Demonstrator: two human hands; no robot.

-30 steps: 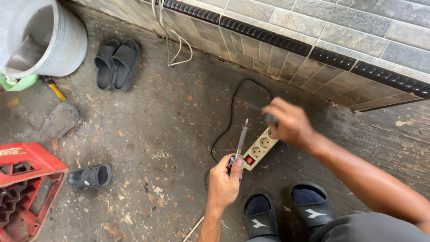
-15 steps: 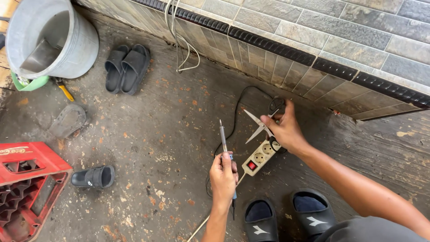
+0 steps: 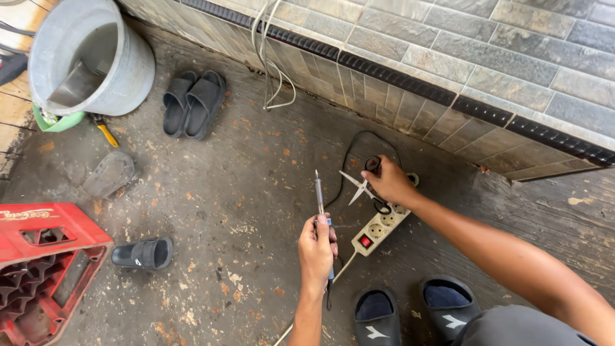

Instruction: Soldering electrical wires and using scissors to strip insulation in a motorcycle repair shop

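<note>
My left hand [image 3: 317,247] grips a thin soldering iron [image 3: 318,192] by its handle, tip pointing up and away, its cord trailing down toward me. My right hand [image 3: 389,182] reaches forward over a white power strip [image 3: 378,229] with a red switch, and holds a pair of scissors [image 3: 359,186] with open blades. A black round plug [image 3: 373,164] sits at my right fingertips, its black cable [image 3: 349,150] looping on the floor by the tiled wall.
My two black slippers [image 3: 410,311] are at the bottom. A red crate [image 3: 45,263] stands at left, a lone black slipper [image 3: 142,252] beside it. A grey bucket [image 3: 90,57], a slipper pair [image 3: 192,102] and a flat stone [image 3: 110,172] lie farther back. White wires [image 3: 272,57] hang down the wall.
My right hand has shifted a little left with the scissors, now near the black plug. My left hand keeps the soldering iron upright. The camera view has moved slightly.
</note>
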